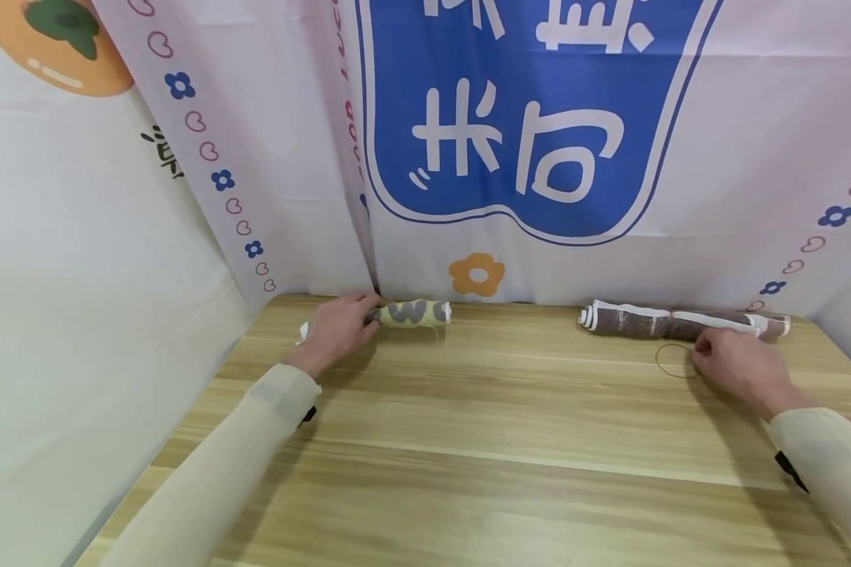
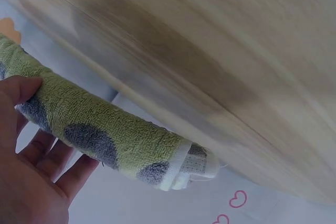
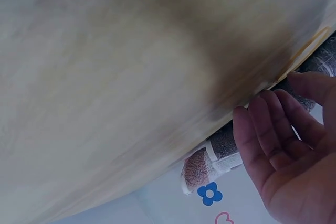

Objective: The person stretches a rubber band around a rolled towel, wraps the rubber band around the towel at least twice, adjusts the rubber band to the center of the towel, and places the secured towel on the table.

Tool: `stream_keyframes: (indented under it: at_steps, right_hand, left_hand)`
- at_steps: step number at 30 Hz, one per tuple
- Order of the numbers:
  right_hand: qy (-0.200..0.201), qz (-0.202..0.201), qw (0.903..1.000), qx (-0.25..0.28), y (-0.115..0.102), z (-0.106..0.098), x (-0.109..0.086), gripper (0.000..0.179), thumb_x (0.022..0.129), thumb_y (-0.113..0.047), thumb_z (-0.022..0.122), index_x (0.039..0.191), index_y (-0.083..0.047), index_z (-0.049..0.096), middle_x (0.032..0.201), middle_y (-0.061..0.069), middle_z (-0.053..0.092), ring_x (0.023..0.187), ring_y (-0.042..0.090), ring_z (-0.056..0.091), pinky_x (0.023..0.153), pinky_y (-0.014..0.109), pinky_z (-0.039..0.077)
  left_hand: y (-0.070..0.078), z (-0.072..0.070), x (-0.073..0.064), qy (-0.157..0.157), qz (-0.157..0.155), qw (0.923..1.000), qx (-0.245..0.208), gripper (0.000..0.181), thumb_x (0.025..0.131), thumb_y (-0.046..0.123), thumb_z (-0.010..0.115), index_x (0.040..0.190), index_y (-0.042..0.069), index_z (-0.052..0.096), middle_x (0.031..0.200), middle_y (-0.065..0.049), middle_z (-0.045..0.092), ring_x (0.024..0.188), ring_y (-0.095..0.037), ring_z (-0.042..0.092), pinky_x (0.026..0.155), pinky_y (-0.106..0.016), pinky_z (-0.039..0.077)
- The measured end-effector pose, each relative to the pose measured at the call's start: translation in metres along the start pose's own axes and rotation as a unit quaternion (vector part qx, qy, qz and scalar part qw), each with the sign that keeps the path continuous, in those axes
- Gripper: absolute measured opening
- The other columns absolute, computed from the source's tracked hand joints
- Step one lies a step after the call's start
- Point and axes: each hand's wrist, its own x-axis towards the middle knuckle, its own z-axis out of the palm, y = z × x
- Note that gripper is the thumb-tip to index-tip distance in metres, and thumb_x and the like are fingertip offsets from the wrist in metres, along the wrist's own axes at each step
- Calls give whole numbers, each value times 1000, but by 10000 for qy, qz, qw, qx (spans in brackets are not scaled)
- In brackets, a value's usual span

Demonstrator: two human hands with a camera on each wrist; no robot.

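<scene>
My left hand (image 1: 336,327) grips a rolled-up towel (image 1: 411,313), yellow-green with grey patches, near the table's back left. In the left wrist view the thumb lies on one side of this towel (image 2: 121,129) and the fingers on the other; a white band and a label show at its end. At the back right lies a second rolled towel (image 1: 631,321), dark brown with white edges. Just in front of it my right hand (image 1: 741,366) pinches a thin tan rubber band (image 1: 658,362) at the fingertips. The right wrist view shows that band (image 3: 310,48) beside the thumb.
The wood-grain table (image 1: 468,441) ends at a white cloth backdrop (image 1: 291,157) with a blue printed panel (image 1: 510,118). Cloth also hangs along the left and right sides. Both rolls lie close to the table's back edge.
</scene>
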Motion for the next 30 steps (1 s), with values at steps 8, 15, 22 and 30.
stream_keyframes:
  at_steps: [8, 15, 22, 30]
  right_hand:
    - [-257, 145, 9995, 88, 0, -4, 4, 17, 95, -12, 67, 94, 4, 73, 84, 19, 71, 68, 29, 60, 57, 52, 52]
    - [-352, 324, 9988, 141, 1, -4, 6, 19, 91, -13, 59, 76, -5, 68, 74, 14, 64, 65, 30, 54, 51, 46, 46]
    - [-721, 579, 9955, 202, 3, -3, 9, 33, 93, -24, 60, 61, -13, 57, 70, 13, 58, 63, 31, 53, 51, 48, 47]
    - [-618, 544, 9956, 456, 1, -1, 7, 41, 94, -27, 65, 57, -18, 49, 57, -3, 46, 56, 19, 45, 51, 37, 38]
  left_hand:
    - [2, 2, -2, -76, -73, 9999, -90, 41, 99, 21, 75, 138, 12, 69, 123, -13, 71, 106, -33, 70, 84, -50, 59]
    - [1, 4, -2, 62, 20, 10000, -73, 41, 97, 19, 76, 137, 12, 69, 121, -14, 71, 102, -34, 71, 79, -50, 60]
    - [4, 2, -2, 71, 63, 9999, -65, 40, 97, 20, 76, 136, 11, 70, 119, -14, 72, 99, -33, 71, 77, -48, 60]
    - [9, 1, -3, 45, 157, 9997, -172, 37, 97, 19, 77, 132, 8, 70, 120, -13, 72, 101, -31, 71, 81, -47, 60]
